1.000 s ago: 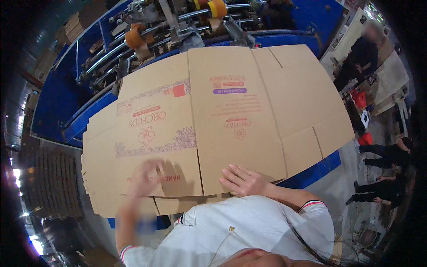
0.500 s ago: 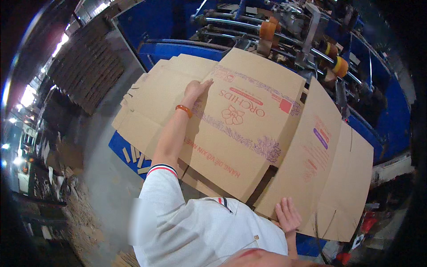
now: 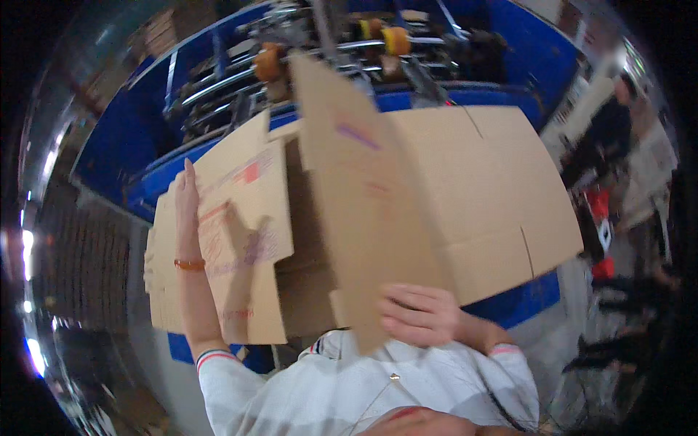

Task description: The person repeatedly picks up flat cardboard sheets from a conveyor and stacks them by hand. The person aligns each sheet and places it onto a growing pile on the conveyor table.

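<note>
A flat brown cardboard carton [image 3: 502,167] lies across the blue machine bed in front of me. Its printed left panel [image 3: 243,218] is folded over towards the middle, carrying red and purple print. Against that panel's left side rests my left hand [image 3: 187,207], fingers stretched out, an orange bracelet on the wrist. A second printed panel [image 3: 363,196] stands tilted up near the middle, blurred by motion. My right hand [image 3: 422,314] is closed on its near edge, fingers curled on the face. A dark gap shows between the two panels.
Beyond the carton runs a blue machine frame [image 3: 523,102] with metal shafts and orange and yellow rollers [image 3: 396,41]. Dark stacked sheets [image 3: 87,240] stand at the left. A person in dark clothes [image 3: 611,131] is at the far right, near red items [image 3: 600,203].
The view has swung to the right. My right hand has closed on the right printed panel and lifted it to a steeper tilt. My left hand stays on the left panel.
</note>
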Available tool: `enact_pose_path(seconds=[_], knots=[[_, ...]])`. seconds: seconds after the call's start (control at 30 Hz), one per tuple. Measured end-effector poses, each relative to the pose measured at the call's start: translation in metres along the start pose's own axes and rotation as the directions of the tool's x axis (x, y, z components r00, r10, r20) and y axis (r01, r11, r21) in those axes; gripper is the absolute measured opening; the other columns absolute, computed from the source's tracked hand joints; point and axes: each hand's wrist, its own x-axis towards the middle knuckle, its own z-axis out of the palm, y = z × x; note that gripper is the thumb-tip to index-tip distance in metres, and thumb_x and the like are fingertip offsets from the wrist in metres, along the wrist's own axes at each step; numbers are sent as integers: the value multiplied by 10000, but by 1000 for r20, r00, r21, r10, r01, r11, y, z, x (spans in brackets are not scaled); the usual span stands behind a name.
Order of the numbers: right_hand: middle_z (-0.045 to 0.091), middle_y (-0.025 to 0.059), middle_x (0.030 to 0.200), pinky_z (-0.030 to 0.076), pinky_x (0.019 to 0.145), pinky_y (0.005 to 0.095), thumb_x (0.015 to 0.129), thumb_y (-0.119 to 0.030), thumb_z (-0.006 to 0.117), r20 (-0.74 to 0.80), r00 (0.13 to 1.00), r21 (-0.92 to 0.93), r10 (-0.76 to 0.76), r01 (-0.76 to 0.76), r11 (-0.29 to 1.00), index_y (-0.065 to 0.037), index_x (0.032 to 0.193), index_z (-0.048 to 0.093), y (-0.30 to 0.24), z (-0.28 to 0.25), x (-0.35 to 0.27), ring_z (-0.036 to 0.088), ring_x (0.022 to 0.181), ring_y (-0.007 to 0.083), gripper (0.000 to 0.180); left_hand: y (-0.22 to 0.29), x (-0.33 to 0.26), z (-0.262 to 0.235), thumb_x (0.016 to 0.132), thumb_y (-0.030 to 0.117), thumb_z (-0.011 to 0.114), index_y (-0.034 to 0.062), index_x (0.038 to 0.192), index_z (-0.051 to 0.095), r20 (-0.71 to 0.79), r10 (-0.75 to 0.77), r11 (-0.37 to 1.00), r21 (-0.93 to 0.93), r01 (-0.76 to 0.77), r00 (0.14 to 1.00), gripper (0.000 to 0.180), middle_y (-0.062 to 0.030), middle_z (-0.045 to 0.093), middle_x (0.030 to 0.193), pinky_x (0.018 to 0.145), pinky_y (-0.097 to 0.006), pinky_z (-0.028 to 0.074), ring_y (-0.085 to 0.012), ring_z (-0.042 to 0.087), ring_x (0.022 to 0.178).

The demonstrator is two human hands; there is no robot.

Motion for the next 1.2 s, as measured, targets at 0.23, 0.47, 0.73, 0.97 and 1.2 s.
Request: enact_pose_path(seconds=[0.23,0.47,0.73,0.97,1.2], knots=[[614,166,1205,497,960,377,872,-124,563,-146,963,48,-226,235,971,18,1119,618,1,74,13,594,1140,277,290,120,-20,114,913,277,605,-54,1172,532,614,-124,766,-440,469,780,427,-153,621,1079,756,-333,548,-217,640,918],[616,119,1227,487,977,352,893,-153,561,-174,929,64,-327,342,937,-36,1115,640,31,72,-1,578,1169,242,263,216,-65,105,916,74,550,-36,1191,530,283,122,827,-559,61,951,297,-126,640,1061,734,-281,548,-186,653,879],[551,183,1297,423,998,396,921,-157,548,-675,692,37,257,-316,948,14,1279,528,145,-7,31,519,1218,317,397,232,-169,93,939,121,556,-4,1252,497,-84,365,630,-711,-313,927,342,-87,572,1214,905,-327,465,-169,559,1081],[668,206,900,484,730,385,982,-319,456,-715,522,164,465,-522,837,5,1177,590,156,-78,115,648,840,356,401,237,-230,77,950,235,570,12,1268,496,-97,322,758,-569,-318,942,395,-101,559,1231,924,-327,456,-188,542,1119],[630,239,790,467,651,484,963,-416,455,-662,469,256,585,-592,764,30,991,540,144,-79,137,620,752,425,455,222,-242,78,913,278,632,-29,1348,393,-185,480,791,-332,-514,857,583,-140,497,1298,917,-341,453,-221,526,1126]])
